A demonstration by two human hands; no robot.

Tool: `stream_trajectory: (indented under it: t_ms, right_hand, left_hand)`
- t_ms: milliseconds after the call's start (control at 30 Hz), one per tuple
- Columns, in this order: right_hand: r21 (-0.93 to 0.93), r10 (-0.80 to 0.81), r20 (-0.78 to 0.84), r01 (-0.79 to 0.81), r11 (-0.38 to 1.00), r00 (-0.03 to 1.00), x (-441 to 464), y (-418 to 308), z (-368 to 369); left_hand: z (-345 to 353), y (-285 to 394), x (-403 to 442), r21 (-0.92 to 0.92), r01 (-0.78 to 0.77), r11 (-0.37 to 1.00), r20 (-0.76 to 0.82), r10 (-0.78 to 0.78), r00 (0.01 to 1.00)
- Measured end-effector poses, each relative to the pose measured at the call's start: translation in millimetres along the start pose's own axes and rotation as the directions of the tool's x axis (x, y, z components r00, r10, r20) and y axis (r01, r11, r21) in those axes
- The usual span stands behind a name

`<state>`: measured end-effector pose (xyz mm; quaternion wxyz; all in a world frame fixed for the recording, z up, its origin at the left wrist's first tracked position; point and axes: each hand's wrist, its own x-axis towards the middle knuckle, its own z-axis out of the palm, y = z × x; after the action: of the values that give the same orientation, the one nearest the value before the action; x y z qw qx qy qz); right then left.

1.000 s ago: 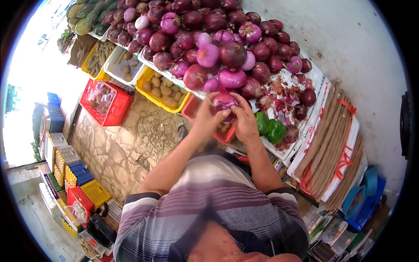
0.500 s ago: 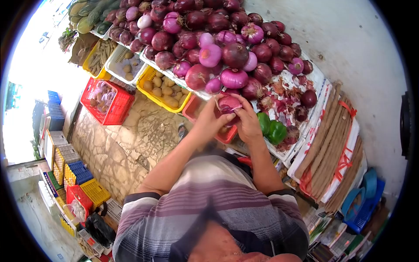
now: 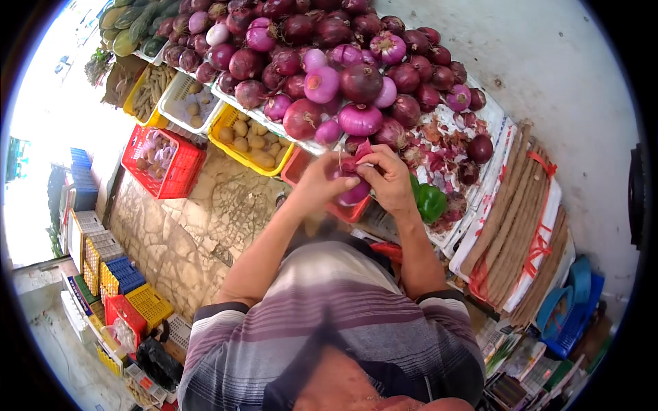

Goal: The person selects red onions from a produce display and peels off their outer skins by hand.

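Observation:
A red onion (image 3: 354,192) is held in front of my chest, at the near edge of the onion pile. My left hand (image 3: 321,183) is wrapped round its left side. With thumb and fingers pinched together, my right hand (image 3: 388,181) grips a loose piece of dark pink onion skin (image 3: 363,150) at the top of the onion. Just beyond my hands lies a large pile of red onions (image 3: 360,83), some dark, some peeled to bright purple. Loose skins (image 3: 439,147) are scattered on the white surface to the right, with green peppers (image 3: 431,203) beside my right hand.
A yellow crate of potatoes (image 3: 226,116) and a red crate (image 3: 195,169) stand to the left. Long brown roots (image 3: 504,219) tied with red ribbon lie at the right. Blue baskets (image 3: 582,312) are at the lower right, and a white wall (image 3: 548,82) rises behind.
My right hand has moved from holding the onion's side to pinching its skin, which is now lifted off the top. The onion's purple lower part shows between my hands.

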<state>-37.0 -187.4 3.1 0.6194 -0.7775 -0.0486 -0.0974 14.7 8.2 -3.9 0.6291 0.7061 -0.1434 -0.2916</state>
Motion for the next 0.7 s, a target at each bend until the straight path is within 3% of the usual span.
stream_trajectory:
  t_ms: [67, 167, 267, 300, 400, 567, 600, 667, 700]
  right_hand:
    - [-0.104, -0.042, 0.022, 0.044, 0.994, 0.999, 4, 0, -6]
    - [-0.230, -0.079, -0.096, 0.055, 0.972, 0.992, 7, 9, -11]
    - [-0.045, 0.106, -0.122, -0.112, 0.993, 0.987, 7, 6, -18]
    - [-0.101, 0.116, -0.134, -0.130, 0.986, 0.984, 4, 4, -22]
    - [0.249, 0.336, -0.356, -0.258, 0.934, 0.872, 1, 33, -34]
    - [0.294, 0.384, -0.633, -0.251, 0.922, 0.672, -18, 69, -98]
    - [0.081, 0.262, -0.710, -0.294, 0.952, 0.653, -31, 97, -122]
    - [-0.333, -0.019, -0.772, -0.378, 0.864, 0.636, -52, 158, -159]
    - [-0.316, -0.025, -0.809, -0.400, 0.860, 0.587, -54, 153, -157]
  left_hand:
    - [3, -19, 7, -0.120, -0.029, 0.992, 0.035, 0.034, 0.999]
    - [2, -11, 2, -0.227, 0.053, 0.972, 0.106, -0.029, 0.994]
    - [-1, -18, 4, -0.269, 0.013, 0.963, 0.075, 0.008, 0.997]
    - [-1, -24, 6, -0.376, 0.016, 0.926, 0.078, 0.015, 0.997]
    - [-1, -33, 10, -0.619, 0.038, 0.785, 0.077, 0.012, 0.997]
    - [-3, -24, 6, -0.693, 0.029, 0.720, 0.024, -0.017, 1.000]
    - [-2, -21, 6, -0.701, 0.029, 0.713, 0.016, -0.025, 1.000]
    - [-2, -29, 12, -0.690, 0.019, 0.724, 0.012, -0.014, 1.000]
    - [-2, -32, 14, -0.683, 0.013, 0.730, 0.009, -0.009, 1.000]
